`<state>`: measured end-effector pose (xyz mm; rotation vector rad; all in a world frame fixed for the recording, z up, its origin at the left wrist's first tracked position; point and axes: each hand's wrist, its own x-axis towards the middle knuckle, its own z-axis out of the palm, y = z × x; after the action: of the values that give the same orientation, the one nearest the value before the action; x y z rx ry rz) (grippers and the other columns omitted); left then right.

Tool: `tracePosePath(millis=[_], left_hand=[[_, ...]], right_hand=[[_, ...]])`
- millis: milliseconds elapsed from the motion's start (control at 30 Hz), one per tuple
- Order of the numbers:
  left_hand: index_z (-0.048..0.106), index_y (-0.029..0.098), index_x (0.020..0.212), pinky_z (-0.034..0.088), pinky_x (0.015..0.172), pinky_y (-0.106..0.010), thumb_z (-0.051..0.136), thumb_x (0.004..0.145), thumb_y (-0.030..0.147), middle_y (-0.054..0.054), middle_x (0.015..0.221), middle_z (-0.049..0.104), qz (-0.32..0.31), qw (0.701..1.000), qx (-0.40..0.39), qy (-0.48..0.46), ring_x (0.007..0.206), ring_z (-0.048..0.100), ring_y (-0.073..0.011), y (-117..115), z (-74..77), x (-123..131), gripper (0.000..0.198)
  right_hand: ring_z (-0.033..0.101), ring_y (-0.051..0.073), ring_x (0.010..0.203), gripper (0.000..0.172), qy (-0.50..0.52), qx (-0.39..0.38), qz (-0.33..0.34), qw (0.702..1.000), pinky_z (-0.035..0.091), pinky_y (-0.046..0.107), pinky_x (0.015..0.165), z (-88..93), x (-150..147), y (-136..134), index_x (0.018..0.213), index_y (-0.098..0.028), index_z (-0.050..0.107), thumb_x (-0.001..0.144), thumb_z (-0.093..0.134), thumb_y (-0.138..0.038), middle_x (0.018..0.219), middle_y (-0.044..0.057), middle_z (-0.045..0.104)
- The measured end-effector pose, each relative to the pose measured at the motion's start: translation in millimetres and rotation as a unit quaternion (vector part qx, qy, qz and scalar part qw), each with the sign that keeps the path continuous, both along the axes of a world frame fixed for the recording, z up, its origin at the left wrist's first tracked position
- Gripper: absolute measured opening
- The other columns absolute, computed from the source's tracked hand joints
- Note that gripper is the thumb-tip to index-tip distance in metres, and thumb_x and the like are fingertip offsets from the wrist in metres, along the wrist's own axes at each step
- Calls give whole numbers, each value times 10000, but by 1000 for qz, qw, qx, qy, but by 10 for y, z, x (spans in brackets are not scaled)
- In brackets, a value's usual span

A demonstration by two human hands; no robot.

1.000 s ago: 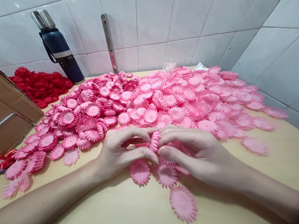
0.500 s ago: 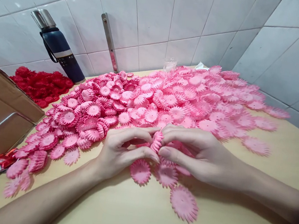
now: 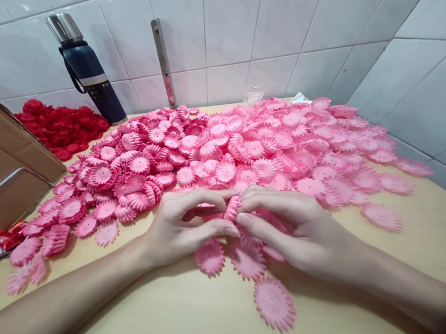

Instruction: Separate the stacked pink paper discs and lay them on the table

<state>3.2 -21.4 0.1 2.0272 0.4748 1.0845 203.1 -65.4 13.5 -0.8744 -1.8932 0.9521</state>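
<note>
Between my two hands a small stack of pink petal discs (image 3: 233, 208) stands on edge, its scalloped rims showing. My left hand (image 3: 183, 222) pinches it from the left with thumb and fingers. From the right, my right hand (image 3: 300, 228) grips it too, the thumb lying along its side. Just below the hands, a pink disc with a toothed edge (image 3: 211, 256), another like it (image 3: 249, 260) and a third, nearer one (image 3: 274, 303) lie flat on the table. More discs are partly hidden under my right hand.
A wide heap of pink discs (image 3: 193, 147) spreads behind my hands across the table (image 3: 172, 318). Red discs (image 3: 61, 128) are piled at the left by a dark blue flask (image 3: 92, 72). A cardboard box (image 3: 3, 172), red wrappers (image 3: 2, 240), a metal strip (image 3: 163, 62) and a clear cup (image 3: 253, 96) stand around.
The stack between my fingers has shifted slightly left and tilted a little. My right thumb has moved slightly upward. The surrounding discs look unchanged.
</note>
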Motion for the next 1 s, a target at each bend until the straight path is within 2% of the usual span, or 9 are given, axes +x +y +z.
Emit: tracePosePath(millis=[200,367,567,867,1000], left_hand=[[652,111,835,612,681,-182,734,767,102,-161,1022,760,29,998,38,31,932,748,-231,-42,60,41,107],[649,113,846,613,709,-179,704,789,103,-167,1026,758,18,999,36,22,972,738,-234,-50,81,46,80],[648,151,869,631,728,-238,676,819,134,-126,995,767,15,999,25,27,1000,728,-253,-52,87,30,59],[655,143,884,630,732,-238,669,822,130,-129,965,768,6,1000,10,20,920,749,-226,-52,91,35,65],[655,138,879,629,709,-239,692,801,130,-146,1023,761,5,1000,17,25,915,750,-236,-40,82,34,86]], right_hand=[[593,100,686,132,-12,31,-8,999,476,216,637,-20,5,4,812,-169,642,906,552,-147,761,-2,652],[615,111,713,110,-8,22,2,1000,479,220,643,-28,32,11,845,-178,669,906,578,-165,805,7,680],[612,123,717,86,1,8,2,1000,478,223,638,-42,34,19,857,-179,666,902,593,-178,789,14,665],[604,111,719,83,10,5,6,1000,467,205,637,-41,35,28,861,-186,664,893,596,-150,789,0,652],[607,107,704,94,12,7,6,1000,472,206,632,-35,23,20,850,-176,656,896,582,-140,785,4,665]])
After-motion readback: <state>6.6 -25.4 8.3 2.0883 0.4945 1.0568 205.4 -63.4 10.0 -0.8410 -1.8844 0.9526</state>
